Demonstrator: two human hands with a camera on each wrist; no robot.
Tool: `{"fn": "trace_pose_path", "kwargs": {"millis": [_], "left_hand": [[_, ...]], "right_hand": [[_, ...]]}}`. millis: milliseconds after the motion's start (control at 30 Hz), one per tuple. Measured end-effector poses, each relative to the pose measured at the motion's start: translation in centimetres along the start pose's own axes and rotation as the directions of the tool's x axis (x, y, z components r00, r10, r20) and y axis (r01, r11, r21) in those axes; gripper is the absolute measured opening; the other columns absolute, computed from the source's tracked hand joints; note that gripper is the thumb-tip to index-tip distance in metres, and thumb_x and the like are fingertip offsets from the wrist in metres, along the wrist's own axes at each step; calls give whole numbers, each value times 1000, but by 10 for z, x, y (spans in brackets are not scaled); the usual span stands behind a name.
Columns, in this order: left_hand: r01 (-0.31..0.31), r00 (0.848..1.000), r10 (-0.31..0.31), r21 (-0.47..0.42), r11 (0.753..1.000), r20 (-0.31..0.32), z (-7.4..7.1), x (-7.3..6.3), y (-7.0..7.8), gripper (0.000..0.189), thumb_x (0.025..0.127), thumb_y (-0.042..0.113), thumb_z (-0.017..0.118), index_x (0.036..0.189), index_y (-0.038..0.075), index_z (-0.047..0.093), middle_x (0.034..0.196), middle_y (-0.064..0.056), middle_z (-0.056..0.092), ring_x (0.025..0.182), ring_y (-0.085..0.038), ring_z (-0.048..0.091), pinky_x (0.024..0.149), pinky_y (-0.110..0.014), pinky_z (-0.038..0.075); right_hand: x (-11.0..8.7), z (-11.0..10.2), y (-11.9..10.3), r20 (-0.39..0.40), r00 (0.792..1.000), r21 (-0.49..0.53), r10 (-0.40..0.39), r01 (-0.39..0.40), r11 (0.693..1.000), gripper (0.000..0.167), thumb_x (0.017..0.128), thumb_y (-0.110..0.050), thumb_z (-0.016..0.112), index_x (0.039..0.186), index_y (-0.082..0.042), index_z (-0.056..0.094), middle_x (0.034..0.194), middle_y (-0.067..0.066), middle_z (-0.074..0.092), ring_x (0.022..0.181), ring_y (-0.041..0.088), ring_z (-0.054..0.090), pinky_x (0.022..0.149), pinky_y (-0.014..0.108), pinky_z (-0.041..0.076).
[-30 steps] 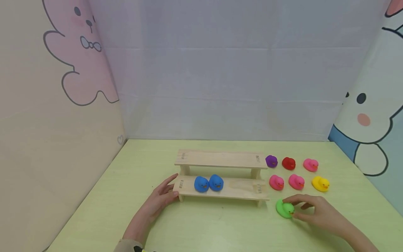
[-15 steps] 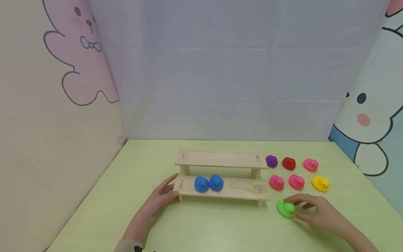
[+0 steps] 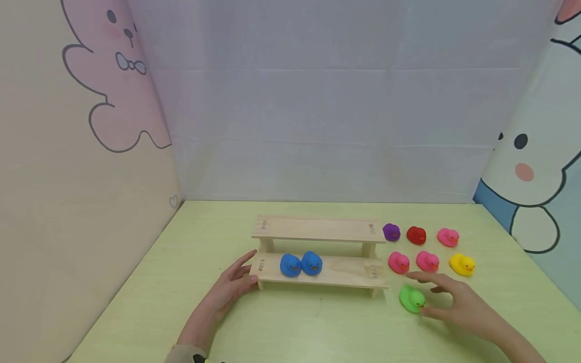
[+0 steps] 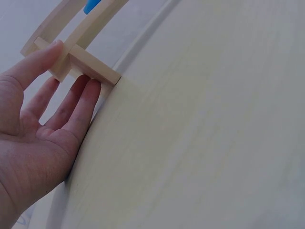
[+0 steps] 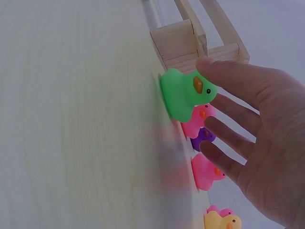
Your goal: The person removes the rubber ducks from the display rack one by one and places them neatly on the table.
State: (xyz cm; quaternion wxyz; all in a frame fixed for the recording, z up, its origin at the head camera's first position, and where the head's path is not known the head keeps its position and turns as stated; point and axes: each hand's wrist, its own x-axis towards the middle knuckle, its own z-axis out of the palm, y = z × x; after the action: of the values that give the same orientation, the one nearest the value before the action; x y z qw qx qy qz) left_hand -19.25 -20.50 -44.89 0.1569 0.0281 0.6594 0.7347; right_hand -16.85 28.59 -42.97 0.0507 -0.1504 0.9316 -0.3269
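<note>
A two-step wooden shelf [image 3: 340, 272] stands on the table, two blue rubber ducks [image 3: 290, 265] side by side on its lower step. My left hand [image 3: 233, 282] holds the left end of that step; in the left wrist view the thumb [image 4: 45, 57] lies against the board and the fingers reach beside its leg [image 4: 97, 67]. A green rubber duck [image 3: 412, 299] sits upright on the table to the right of the shelf. Around it my right hand [image 3: 458, 302] is spread, index finger lifted away and thumb close by the beak, holding nothing.
Behind the green duck are two pink ducks [image 3: 399, 263] and a yellow duck [image 3: 462, 264]. A purple duck [image 3: 392, 232], a red duck [image 3: 416, 235] and another pink duck [image 3: 448, 237] form the row farther back. Printed cloth walls [image 3: 281, 101] border the table.
The green duck has shifted very slightly right. My right hand has let go of it, the index finger rising off its back. My left hand and the shelf stay put.
</note>
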Motion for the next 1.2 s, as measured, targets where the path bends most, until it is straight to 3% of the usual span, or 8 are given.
{"fn": "trace_pose_path", "kwargs": {"millis": [233, 433, 633, 867, 1200], "left_hand": [[-16, 1000, 16, 10, 1000, -18, -6, 8, -14, 64, 85, 11, 63, 139, 29, 33, 132, -17, 41, 112, -24, 51, 91, -34, 44], [-17, 1000, 18, 42, 999, -24, -6, 10, -15, 66, 84, 14, 65, 140, 30, 33, 132, -17, 41, 111, -24, 52, 88, -34, 44], [-9, 999, 10, 25, 1000, -37, -6, 9, -14, 65, 83, 12, 65, 138, 30, 35, 131, -17, 42, 110, -24, 52, 89, -35, 44], [-13, 999, 14, 16, 1000, -34, -5, 8, -14, 65, 84, 11, 64, 139, 29, 34, 131, -17, 42, 110, -24, 52, 89, -35, 44], [-23, 1000, 23, 16, 1000, -21, -6, 8, -13, 64, 86, 9, 61, 139, 28, 33, 131, -17, 42, 110, -25, 52, 90, -35, 44]], "right_hand": [[-1, 0, -6, -41, 999, -3, -14, 14, 1000, 63, 69, -43, 75, 124, -23, 52, 122, 1, 55, 101, 23, 54, 73, 24, 49], [0, 3, -11, -100, 995, 4, -26, 27, 1000, 58, 70, -41, 74, 122, -25, 53, 118, -2, 57, 100, 22, 56, 75, 26, 49], [4, 4, -21, -156, 984, 28, -81, 87, 996, 51, 74, -35, 73, 121, -22, 55, 116, -2, 59, 98, 22, 56, 74, 30, 50], [14, 14, -31, -244, 956, 31, -166, 178, 984, 55, 74, -30, 75, 123, -22, 54, 115, -7, 59, 93, 18, 58, 74, 31, 51], [36, 27, -57, -264, 913, 84, -312, 344, 935, 50, 75, -29, 74, 121, -26, 56, 116, -12, 58, 95, 12, 57, 78, 30, 49]]}}
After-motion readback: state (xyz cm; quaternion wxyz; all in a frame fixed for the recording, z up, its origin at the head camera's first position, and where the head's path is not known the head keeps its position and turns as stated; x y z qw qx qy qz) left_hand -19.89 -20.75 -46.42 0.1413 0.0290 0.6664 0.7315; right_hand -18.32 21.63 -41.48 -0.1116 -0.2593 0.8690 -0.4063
